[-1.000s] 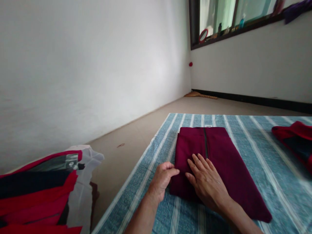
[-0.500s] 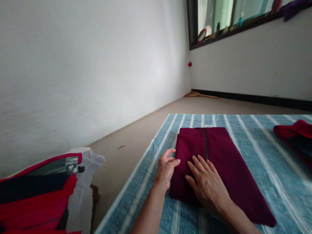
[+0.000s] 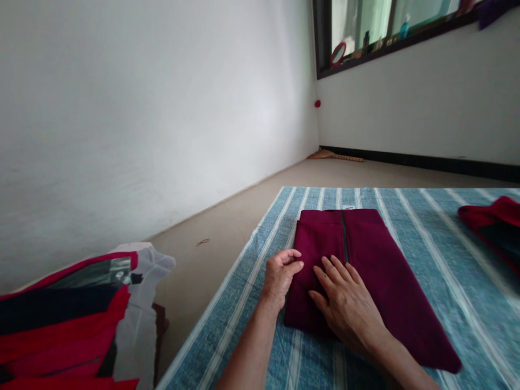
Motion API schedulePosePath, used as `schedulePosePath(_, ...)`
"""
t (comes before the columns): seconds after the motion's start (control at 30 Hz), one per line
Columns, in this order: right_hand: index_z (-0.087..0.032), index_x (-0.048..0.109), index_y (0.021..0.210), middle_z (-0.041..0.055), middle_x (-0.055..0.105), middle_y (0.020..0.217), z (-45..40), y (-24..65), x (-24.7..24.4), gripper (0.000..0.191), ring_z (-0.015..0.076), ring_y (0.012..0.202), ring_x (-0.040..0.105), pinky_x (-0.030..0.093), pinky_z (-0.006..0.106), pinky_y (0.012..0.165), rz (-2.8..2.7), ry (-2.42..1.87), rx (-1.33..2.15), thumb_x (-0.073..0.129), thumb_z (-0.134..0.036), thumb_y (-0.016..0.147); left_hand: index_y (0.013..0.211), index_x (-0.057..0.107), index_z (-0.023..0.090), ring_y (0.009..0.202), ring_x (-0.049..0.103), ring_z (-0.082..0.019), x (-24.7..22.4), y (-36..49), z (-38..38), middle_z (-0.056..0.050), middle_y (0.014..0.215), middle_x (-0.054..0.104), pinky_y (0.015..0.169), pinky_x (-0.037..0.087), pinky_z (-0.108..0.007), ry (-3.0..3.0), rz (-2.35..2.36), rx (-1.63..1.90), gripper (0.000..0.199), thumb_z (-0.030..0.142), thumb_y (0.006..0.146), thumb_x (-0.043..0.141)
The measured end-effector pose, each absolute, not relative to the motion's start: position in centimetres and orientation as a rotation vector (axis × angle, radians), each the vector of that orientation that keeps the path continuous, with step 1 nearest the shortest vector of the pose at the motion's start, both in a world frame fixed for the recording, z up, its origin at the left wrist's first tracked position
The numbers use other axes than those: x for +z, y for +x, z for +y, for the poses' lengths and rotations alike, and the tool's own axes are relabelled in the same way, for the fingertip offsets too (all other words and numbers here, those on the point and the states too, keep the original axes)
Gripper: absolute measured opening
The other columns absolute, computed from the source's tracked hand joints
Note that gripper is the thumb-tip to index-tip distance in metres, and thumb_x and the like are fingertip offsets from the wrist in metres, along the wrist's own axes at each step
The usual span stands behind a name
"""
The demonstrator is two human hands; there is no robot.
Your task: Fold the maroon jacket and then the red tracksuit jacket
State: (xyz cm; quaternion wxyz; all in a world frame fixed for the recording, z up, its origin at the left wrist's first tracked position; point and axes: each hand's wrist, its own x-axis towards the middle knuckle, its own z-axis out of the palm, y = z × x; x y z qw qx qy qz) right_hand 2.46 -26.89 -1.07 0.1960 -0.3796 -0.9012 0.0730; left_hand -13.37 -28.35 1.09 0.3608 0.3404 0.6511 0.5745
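A folded maroon zip-up garment (image 3: 390, 292) lies flat on the blue striped cloth, a dark zip running down from its far edge. My right hand (image 3: 349, 303) rests palm down on its middle, fingers stretched out and slightly spread beside the zip. At the garment's left edge is my left hand (image 3: 281, 276). Its thumb and forefinger are bent, with a small gap between them, and their tips reach over the edge onto the fabric. I see nothing gripped between them. A small white label (image 3: 348, 207) shows at the garment's far edge.
A striped cloth (image 3: 244, 303) covers the surface under the garment. At right lies another red and dark garment (image 3: 493, 225). Lower left, red and navy clothes (image 3: 60, 309) are piled on white plastic (image 3: 136, 330). A broom (image 3: 335, 156) lies in the far corner.
The left thumb and forefinger have come closer together and moved slightly further over the garment's edge. The right hand stays flat on the fabric. The view has shifted a little.
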Motion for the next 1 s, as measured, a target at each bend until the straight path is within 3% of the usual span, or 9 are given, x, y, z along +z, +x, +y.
schedulePosePath(0.63, -0.017, 0.054, 0.13, 0.0108, 0.045, 0.141, -26.8, 2.5, -0.9, 0.046, 0.0293, 0.133, 0.033, 0.024, 0.049, 0.108, -2.504, -1.066, 0.276, 0.046, -0.04, 0.09, 0.063, 0.066, 0.018, 0.061, 0.056, -0.015, -0.6, -14.3, -27.6, 0.0, 0.059, 0.063, 0.062, 0.042, -0.025, 1.108, 1.967, 1.44, 0.01, 0.028, 0.066, 0.065)
schedulePosePath(0.83, -0.017, 0.054, 0.13, 0.0106, 0.045, 0.14, -26.8, 2.5, -0.8, 0.047, 0.0298, 0.133, 0.034, 0.024, 0.049, 0.108, -2.504, -1.073, 0.289, 0.046, -0.04, 0.09, 0.074, 0.063, 0.015, 0.06, 0.06, -0.016, -0.1, -14.9, -28.1, -0.001, 0.063, 0.065, 0.057, 0.044, -0.026, 1.001, 1.9, 1.406, 0.021, 0.036, 0.07, 0.062)
schedulePosePath(1.0, -0.018, 0.054, 0.13, 0.0102, 0.045, 0.14, -26.8, 2.5, -1.0, 0.046, 0.029, 0.132, 0.034, 0.024, 0.048, 0.108, -2.492, -1.07, 0.292, 0.045, -0.041, 0.09, 0.085, 0.056, 0.015, 0.066, 0.068, -0.021, 1.2, -16.7, -28.5, -0.009, 0.076, 0.071, 0.053, 0.046, -0.025, 0.759, 1.81, 1.475, 0.028, 0.04, 0.074, 0.058)
